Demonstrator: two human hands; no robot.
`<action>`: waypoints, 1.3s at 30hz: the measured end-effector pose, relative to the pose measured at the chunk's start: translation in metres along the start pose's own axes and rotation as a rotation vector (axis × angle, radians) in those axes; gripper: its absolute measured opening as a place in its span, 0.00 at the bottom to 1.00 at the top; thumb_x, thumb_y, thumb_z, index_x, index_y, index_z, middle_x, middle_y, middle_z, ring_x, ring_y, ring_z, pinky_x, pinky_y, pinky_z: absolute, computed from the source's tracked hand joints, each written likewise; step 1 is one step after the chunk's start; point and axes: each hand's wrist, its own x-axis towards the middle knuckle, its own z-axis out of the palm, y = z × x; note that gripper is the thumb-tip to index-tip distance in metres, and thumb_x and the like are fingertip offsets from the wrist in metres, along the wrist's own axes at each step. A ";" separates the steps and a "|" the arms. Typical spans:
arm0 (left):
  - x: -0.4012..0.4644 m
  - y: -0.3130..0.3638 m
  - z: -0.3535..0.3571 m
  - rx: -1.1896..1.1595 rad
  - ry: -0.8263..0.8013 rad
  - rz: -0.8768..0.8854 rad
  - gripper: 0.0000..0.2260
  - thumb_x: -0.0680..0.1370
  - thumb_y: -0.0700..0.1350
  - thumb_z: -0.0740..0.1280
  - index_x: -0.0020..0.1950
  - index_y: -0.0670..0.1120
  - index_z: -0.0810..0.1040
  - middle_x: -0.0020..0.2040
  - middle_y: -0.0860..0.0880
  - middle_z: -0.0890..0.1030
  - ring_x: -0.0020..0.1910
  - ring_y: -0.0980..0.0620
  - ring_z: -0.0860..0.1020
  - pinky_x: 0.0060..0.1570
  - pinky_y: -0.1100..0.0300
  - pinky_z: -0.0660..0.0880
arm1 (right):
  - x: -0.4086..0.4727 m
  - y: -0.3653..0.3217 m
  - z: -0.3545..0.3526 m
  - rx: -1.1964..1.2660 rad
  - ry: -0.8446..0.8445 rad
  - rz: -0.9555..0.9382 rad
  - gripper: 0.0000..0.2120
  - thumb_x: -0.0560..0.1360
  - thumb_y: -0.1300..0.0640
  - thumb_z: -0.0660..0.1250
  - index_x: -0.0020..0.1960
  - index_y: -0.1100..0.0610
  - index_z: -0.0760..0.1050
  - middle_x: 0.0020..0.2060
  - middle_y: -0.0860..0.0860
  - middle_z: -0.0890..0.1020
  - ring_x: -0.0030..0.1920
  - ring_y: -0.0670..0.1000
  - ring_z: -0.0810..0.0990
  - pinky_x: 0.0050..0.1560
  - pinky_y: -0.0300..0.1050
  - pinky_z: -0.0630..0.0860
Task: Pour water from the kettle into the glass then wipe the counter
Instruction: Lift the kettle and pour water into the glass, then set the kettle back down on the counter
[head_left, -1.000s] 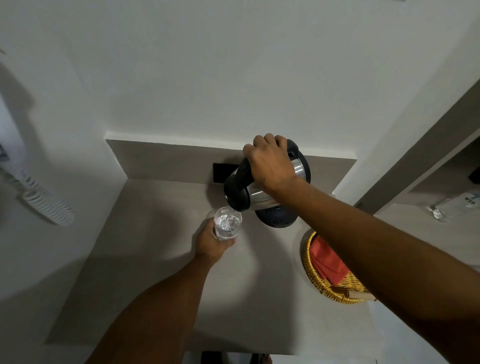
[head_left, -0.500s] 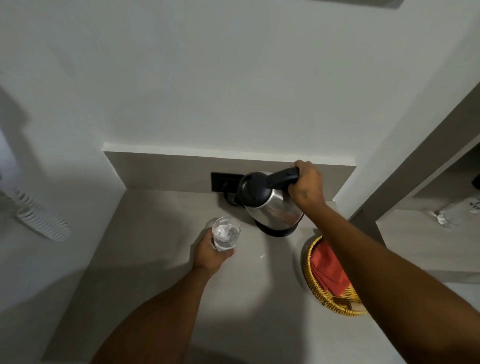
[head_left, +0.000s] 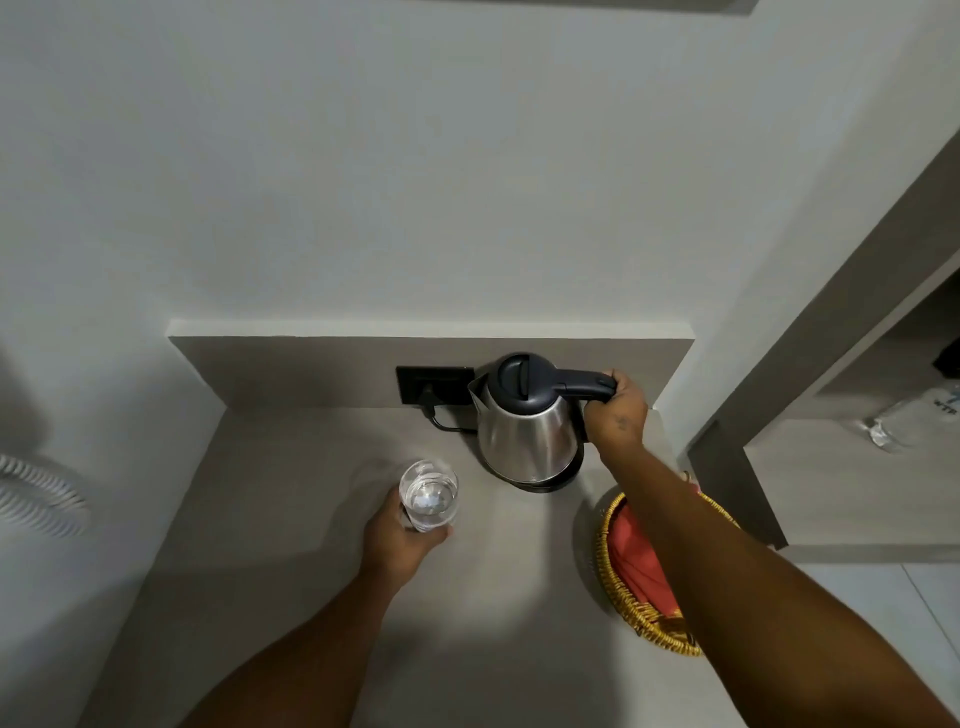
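Kettle (head_left: 527, 431) stood upright on its base, right hand (head_left: 618, 415) clamped on the handle. Left hand (head_left: 397, 540) gripped the water glass (head_left: 429, 501) just left-front of the kettle. Letting go carelessly could tip the glass; whether the kettle sat fully seated was unclear.

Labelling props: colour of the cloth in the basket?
Red cloth, in the yellow wicker basket; head view.

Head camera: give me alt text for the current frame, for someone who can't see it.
A person's right hand grips the handle of an upright steel kettle on its base at the back of a grey counter, while the left hand holds a glass of water. A wicker basket with red cloth sits right.
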 end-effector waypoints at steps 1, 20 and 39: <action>0.000 -0.001 0.000 0.007 -0.002 -0.004 0.31 0.62 0.41 0.84 0.63 0.52 0.79 0.46 0.57 0.83 0.45 0.57 0.81 0.40 0.77 0.70 | 0.002 0.003 -0.001 0.010 -0.006 0.012 0.16 0.69 0.74 0.59 0.42 0.54 0.74 0.36 0.51 0.77 0.41 0.54 0.76 0.47 0.56 0.81; 0.001 -0.003 -0.001 0.080 0.011 -0.004 0.32 0.62 0.46 0.84 0.63 0.54 0.78 0.45 0.61 0.81 0.43 0.61 0.81 0.40 0.72 0.72 | 0.004 0.039 -0.042 -0.060 -0.119 -0.107 0.21 0.71 0.70 0.68 0.58 0.50 0.70 0.47 0.50 0.78 0.51 0.54 0.78 0.46 0.44 0.75; 0.000 -0.038 -0.017 0.944 -0.045 0.369 0.54 0.71 0.77 0.41 0.78 0.36 0.62 0.79 0.39 0.64 0.80 0.41 0.59 0.79 0.44 0.54 | -0.063 0.155 -0.051 -0.682 -0.082 0.164 0.33 0.77 0.45 0.62 0.76 0.52 0.51 0.73 0.62 0.61 0.71 0.68 0.58 0.69 0.70 0.57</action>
